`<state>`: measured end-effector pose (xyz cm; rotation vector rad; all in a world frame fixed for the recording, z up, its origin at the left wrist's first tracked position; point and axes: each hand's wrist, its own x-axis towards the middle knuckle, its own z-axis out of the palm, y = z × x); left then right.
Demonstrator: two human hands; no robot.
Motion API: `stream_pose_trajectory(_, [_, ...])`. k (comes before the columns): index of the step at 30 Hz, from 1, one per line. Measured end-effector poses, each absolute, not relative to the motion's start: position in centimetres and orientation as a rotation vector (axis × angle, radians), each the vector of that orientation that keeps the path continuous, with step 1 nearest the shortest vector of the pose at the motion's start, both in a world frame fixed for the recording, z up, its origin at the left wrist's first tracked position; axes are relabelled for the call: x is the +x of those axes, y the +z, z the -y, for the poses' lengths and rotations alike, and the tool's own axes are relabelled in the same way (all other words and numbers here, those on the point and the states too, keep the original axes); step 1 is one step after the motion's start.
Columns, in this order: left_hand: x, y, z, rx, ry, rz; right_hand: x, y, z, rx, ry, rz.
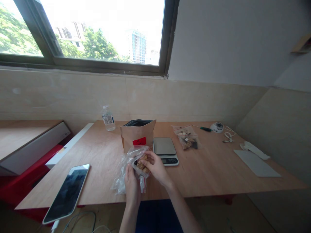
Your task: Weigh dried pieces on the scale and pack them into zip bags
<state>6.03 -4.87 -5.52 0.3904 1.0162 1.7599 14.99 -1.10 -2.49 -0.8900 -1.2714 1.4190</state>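
Observation:
My left hand (131, 184) grips the lower left side of a clear plastic bag (133, 154), whose mouth is open towards me. Tan, dried pieces (143, 164) with something dark beside them show inside the opening. At that opening is my right hand (156, 166), its thumb and fingers closed on the tan pieces at the bag's right side; the fingertips are partly hidden. More crumpled clear plastic bags (120, 181) lie under and left of the held bag. Just behind it stands an open brown paper pouch (128, 137) with a red label (139, 141).
Right of the pouch sits a kitchen scale (164, 147). Farther right lie a filled zip bag (187, 138), a green-handled screwdriver (205, 128), a dome camera (217, 127) and a white sheet (257, 163). On the left are a bottle (108, 119) and a phone (69, 191) with a cable.

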Motion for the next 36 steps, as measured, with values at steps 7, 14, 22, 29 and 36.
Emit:
stream_pose_trajectory(7, [5.9,-5.5,4.8,0.303,1.813,-1.055,15.9,-0.9,2.1,-0.909,1.556,1.331])
stream_pose_trajectory(14, [6.2,-6.6,4.8,0.412,1.802,-1.084,15.7,-1.1,2.4,-0.932,1.598,1.312])
stream_pose_trajectory(22, [6.0,-5.9,4.7,0.283,1.801,-0.930,17.3,0.4,0.5,-0.887,1.391,1.165])
stream_pose_trajectory(29, [6.1,-6.0,4.5,0.244,1.773,-0.930,16.3,6.0,-4.6,-0.680,0.924,1.106])
stream_pose_trajectory(36, [5.9,-5.2,4.5,0.179,1.737,-0.948,12.6,8.9,-8.1,-0.547,0.671,1.519])
